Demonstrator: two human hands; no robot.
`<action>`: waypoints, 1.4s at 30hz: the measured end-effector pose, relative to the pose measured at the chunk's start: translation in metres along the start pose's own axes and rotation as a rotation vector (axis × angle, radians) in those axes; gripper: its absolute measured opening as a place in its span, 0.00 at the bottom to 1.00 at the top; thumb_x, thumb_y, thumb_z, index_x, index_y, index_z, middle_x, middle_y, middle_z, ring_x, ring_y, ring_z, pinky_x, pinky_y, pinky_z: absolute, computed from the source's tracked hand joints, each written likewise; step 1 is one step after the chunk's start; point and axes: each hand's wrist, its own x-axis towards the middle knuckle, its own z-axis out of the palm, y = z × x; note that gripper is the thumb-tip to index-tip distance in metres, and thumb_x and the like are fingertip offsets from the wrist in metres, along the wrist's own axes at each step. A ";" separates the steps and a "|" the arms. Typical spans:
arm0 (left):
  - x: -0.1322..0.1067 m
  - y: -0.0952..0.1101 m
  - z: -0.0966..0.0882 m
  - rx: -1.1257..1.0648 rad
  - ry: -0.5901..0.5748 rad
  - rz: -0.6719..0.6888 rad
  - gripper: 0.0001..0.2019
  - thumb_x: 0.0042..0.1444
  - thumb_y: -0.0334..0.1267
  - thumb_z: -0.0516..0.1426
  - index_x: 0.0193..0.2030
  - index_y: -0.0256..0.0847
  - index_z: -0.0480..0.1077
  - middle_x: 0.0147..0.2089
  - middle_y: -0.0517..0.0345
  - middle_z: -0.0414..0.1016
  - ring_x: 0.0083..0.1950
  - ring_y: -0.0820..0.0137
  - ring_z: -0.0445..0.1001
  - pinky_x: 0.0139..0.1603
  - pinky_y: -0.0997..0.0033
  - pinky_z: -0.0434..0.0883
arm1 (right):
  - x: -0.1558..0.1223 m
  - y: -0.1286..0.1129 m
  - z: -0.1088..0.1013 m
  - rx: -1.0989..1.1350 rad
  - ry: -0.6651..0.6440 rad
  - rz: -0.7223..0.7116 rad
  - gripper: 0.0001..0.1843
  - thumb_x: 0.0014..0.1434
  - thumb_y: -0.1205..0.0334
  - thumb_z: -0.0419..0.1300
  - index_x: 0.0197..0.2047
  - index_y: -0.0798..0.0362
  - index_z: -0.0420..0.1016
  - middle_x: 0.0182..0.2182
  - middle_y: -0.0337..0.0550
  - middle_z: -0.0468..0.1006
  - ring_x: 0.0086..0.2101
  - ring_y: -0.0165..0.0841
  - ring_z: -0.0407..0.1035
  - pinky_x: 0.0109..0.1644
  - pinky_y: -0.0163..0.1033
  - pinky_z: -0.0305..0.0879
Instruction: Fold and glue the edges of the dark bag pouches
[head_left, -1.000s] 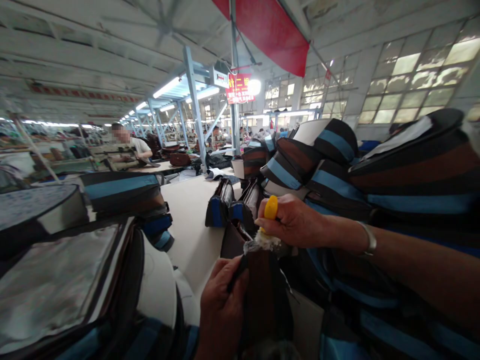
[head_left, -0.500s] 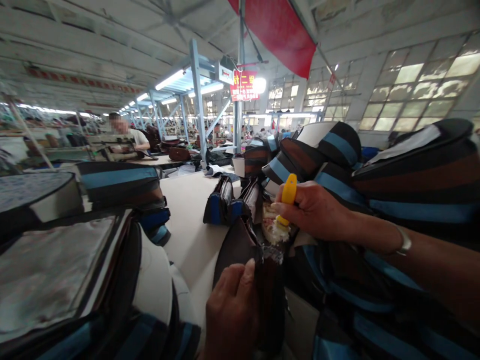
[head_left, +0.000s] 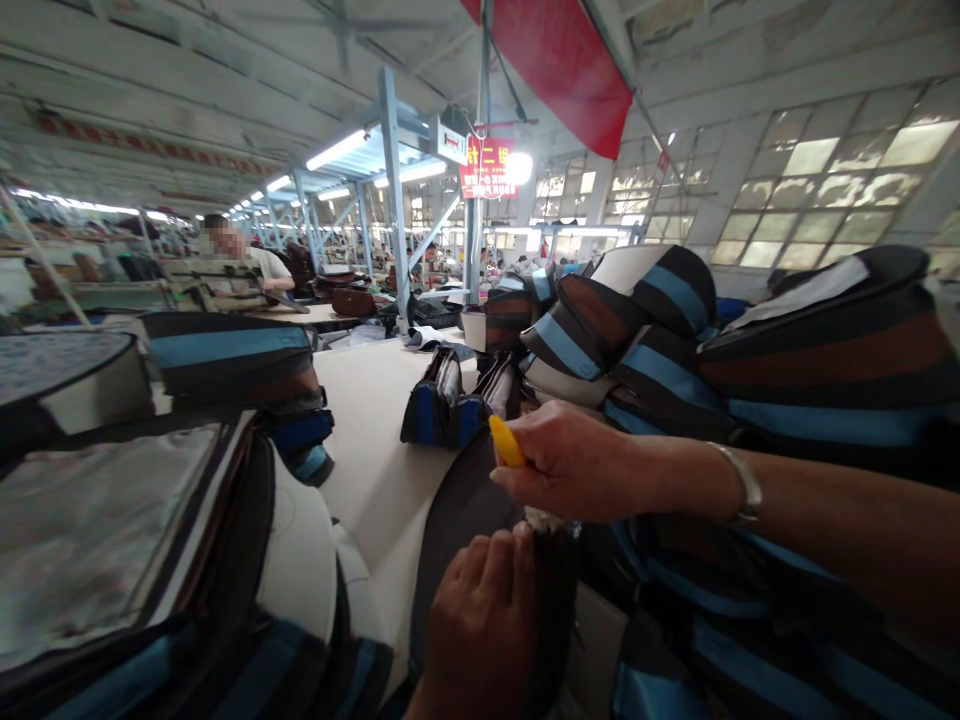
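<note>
My right hand point(head_left: 574, 460) is closed around a brush with a yellow handle point(head_left: 506, 443). The handle leans to the left, and pale bristles show just under the hand. Those bristles are at the top edge of a dark bag piece point(head_left: 454, 515), which stands in front of me. On that same edge, close below the brush, my left hand point(head_left: 480, 610) has its fingers curled over the material. Most of the piece's right side is in shadow. The glue-smeared block or pot where the brush was is covered by my right hand.
Two small blue-and-black bag parts point(head_left: 442, 405) stand on the white table point(head_left: 367, 450) beyond my hands. Stacked bag pieces with blue bands rise at the right point(head_left: 825, 360) and left point(head_left: 232, 350). A person point(head_left: 255, 265) sits at a machine in the left background.
My right hand has brought the brush from the glue-smeared block down and left onto the bag piece's edge, tipping the handle left. My left hand has shifted slightly right along the piece.
</note>
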 end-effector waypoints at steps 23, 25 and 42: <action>0.007 -0.068 -0.029 -0.187 -0.009 -0.468 0.11 0.67 0.36 0.49 0.45 0.43 0.73 0.41 0.54 0.76 0.41 0.66 0.77 0.40 0.69 0.73 | -0.054 0.002 0.109 2.132 0.448 0.487 0.10 0.57 0.57 0.64 0.28 0.53 0.74 0.10 0.27 0.58 0.12 0.20 0.44 0.33 0.38 0.70; 0.009 -0.065 -0.034 -0.139 -0.064 -0.518 0.13 0.67 0.42 0.51 0.50 0.42 0.73 0.48 0.50 0.76 0.46 0.62 0.78 0.43 0.64 0.75 | -0.042 -0.003 0.124 2.293 0.469 0.397 0.10 0.57 0.58 0.64 0.28 0.54 0.76 0.12 0.28 0.61 0.12 0.19 0.45 0.31 0.34 0.69; 0.038 -0.068 -0.039 -0.426 -0.363 -0.880 0.16 0.64 0.45 0.50 0.30 0.40 0.71 0.37 0.55 0.70 0.39 0.65 0.70 0.40 0.66 0.63 | -0.030 0.019 0.100 1.537 1.050 0.478 0.11 0.57 0.55 0.69 0.34 0.52 0.74 0.21 0.32 0.67 0.24 0.23 0.65 0.33 0.26 0.68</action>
